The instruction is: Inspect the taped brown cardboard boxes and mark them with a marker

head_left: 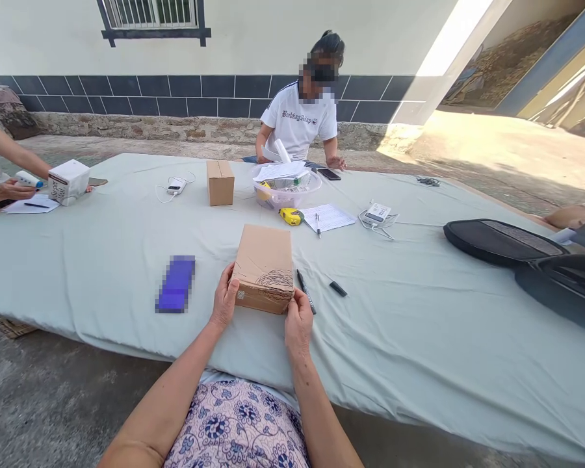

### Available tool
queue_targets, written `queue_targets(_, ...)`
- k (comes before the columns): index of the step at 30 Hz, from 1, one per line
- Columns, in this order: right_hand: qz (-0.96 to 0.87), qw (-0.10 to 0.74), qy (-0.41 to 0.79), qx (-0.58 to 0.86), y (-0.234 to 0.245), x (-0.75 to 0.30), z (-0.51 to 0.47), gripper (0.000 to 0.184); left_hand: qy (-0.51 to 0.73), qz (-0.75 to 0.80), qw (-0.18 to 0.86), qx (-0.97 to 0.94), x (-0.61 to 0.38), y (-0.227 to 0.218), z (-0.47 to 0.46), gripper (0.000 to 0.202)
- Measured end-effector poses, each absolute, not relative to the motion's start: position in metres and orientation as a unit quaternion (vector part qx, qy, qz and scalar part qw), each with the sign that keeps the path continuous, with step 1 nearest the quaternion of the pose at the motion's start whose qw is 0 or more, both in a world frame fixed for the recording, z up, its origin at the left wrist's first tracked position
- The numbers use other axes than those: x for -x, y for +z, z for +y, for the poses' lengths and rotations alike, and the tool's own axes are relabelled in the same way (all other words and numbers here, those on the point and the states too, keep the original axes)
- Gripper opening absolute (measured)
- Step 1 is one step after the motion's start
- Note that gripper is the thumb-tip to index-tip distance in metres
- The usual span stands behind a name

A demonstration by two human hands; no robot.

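Observation:
A brown cardboard box (264,263) with black scribbles on its top lies on the grey-green cloth (127,240) in front of me. My left hand (223,299) grips its near left corner, fingers curled on the side. My right hand (298,316) holds the near right corner the same way. A black pen (305,291) lies just right of the box, with its cap (338,288) a little further right.
A blurred blue flat object (175,283) lies to the left. Further back stand a second cardboard box (220,182), a plastic bowl (287,188), a yellow tape measure (291,216), papers and white devices. A person sits opposite; another person's arm is at far left. A black case (517,247) lies right.

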State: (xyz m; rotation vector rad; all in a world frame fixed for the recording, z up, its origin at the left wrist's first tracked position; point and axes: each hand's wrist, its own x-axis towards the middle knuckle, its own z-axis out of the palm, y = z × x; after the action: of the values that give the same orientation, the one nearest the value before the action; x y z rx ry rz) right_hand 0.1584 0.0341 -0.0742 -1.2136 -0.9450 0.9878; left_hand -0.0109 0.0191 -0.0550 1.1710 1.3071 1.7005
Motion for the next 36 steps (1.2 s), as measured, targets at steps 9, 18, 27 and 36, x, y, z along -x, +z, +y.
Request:
queue_targets(9,-0.407,0.606,0.433,0.529,-0.0755,-0.1591,0.0343,0.039,0.651,0.502,0.343,-0.455,0.0123,-0.057,0.0198,0.079)
queue_targets(18,-0.409,0.614,0.422,0.528,-0.0786,-0.1602,0.0362,0.037,0.658,0.496,0.341,-0.452,0.0112,-0.057,0.0193,0.073)
queue_targets(27,-0.402,0.616,0.425,0.527,-0.0768,-0.1597,0.0357,0.037,0.663,0.491,0.35,-0.444,0.0098,-0.055,0.0189,0.073)
queue_targets(36,-0.398,0.614,0.436,0.524,-0.0758,-0.1597,0.0338,0.037,0.658,0.495,0.357,-0.441,0.0108,-0.0571,0.0194,0.074)
